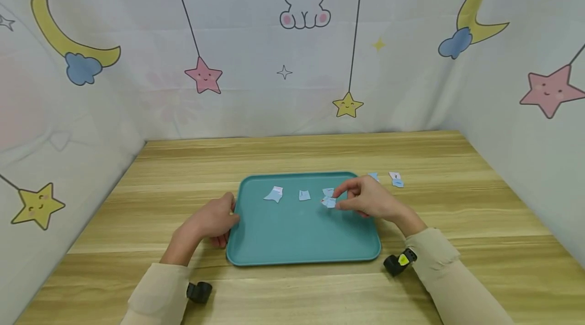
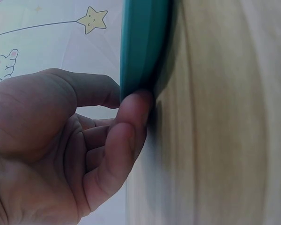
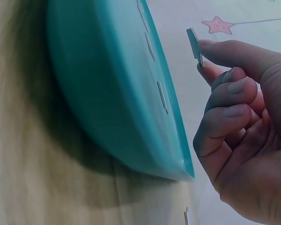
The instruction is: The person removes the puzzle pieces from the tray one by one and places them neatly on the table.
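Note:
My left hand (image 1: 219, 218) grips the left rim of a teal tray (image 1: 301, 238), thumb at the edge and fingers against its outer side, as the left wrist view shows. Above the tray's right part, my right hand (image 1: 367, 198) pinches a small light-blue flat piece (image 3: 195, 44) between thumb and index finger; its other fingers are curled. Inside the tray lie a blue-and-white piece (image 1: 274, 194), a small pale blue piece (image 1: 304, 195) and another piece (image 1: 327, 191), partly covered by the held one in the head view.
Beyond the tray's right side, on the wooden table (image 1: 457, 203), lie a blue piece (image 1: 374, 176), partly behind my right hand, and a white-and-blue piece (image 1: 396, 179). A printed cloth (image 1: 256, 101) closes off the back and sides.

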Action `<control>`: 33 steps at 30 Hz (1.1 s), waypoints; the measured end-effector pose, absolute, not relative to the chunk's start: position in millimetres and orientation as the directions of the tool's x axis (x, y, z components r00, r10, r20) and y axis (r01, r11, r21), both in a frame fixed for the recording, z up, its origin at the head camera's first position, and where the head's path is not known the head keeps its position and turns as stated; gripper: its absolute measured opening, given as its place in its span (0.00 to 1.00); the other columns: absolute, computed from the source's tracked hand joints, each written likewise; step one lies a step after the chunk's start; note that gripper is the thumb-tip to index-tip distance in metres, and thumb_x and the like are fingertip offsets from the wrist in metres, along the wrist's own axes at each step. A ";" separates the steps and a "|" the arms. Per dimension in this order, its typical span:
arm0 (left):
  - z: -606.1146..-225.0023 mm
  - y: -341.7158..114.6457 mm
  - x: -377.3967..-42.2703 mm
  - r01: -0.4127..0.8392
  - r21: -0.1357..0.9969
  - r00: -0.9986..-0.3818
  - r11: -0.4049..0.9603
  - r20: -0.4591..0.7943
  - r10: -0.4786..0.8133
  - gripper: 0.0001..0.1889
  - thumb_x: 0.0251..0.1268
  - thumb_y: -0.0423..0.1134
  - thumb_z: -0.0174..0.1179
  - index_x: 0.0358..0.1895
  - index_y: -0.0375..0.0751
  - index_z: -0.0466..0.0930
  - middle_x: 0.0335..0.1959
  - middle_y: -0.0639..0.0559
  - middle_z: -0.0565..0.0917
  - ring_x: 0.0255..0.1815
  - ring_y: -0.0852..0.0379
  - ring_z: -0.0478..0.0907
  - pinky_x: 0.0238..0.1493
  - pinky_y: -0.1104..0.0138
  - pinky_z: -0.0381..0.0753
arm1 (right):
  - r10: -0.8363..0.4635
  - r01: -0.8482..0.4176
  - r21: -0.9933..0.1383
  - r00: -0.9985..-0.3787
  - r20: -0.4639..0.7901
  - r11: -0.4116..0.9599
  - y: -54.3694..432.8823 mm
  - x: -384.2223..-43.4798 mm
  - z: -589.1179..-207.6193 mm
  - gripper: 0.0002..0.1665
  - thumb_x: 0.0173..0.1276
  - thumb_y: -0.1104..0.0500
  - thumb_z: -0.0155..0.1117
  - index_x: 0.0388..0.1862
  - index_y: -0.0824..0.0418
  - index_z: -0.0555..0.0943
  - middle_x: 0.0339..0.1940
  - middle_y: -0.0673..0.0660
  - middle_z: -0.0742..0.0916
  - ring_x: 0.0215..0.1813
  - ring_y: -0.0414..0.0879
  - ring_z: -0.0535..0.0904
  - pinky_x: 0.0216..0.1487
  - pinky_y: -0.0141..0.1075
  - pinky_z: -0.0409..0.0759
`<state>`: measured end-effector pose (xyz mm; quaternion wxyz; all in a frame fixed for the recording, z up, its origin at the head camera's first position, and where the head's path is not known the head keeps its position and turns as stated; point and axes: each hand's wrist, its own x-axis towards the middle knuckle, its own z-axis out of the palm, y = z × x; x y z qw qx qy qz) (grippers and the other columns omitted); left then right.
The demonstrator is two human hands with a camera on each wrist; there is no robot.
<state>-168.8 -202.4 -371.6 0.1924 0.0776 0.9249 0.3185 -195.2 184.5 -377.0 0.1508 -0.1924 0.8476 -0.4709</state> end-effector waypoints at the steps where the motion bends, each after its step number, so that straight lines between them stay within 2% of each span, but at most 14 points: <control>1: -371.6 -202.3 -168.8 0.022 0.618 -0.914 0.786 -0.306 0.266 0.04 0.78 0.32 0.50 0.47 0.34 0.68 0.15 0.42 0.80 0.11 0.55 0.79 0.16 0.64 0.82 | -0.470 -0.188 -0.855 -0.879 -0.073 0.483 185.2 -195.2 -377.3 0.14 0.69 0.58 0.75 0.50 0.63 0.87 0.12 0.48 0.73 0.14 0.40 0.66 0.20 0.31 0.65; 33: -369.4 -201.8 -168.4 0.026 0.620 -0.912 0.784 -0.307 0.272 0.05 0.77 0.31 0.50 0.48 0.33 0.68 0.16 0.42 0.80 0.12 0.55 0.79 0.16 0.63 0.83 | -0.438 -0.160 -0.867 -0.896 -0.074 0.473 212.9 -202.4 -381.2 0.16 0.67 0.58 0.77 0.48 0.65 0.87 0.17 0.50 0.75 0.15 0.40 0.68 0.20 0.31 0.66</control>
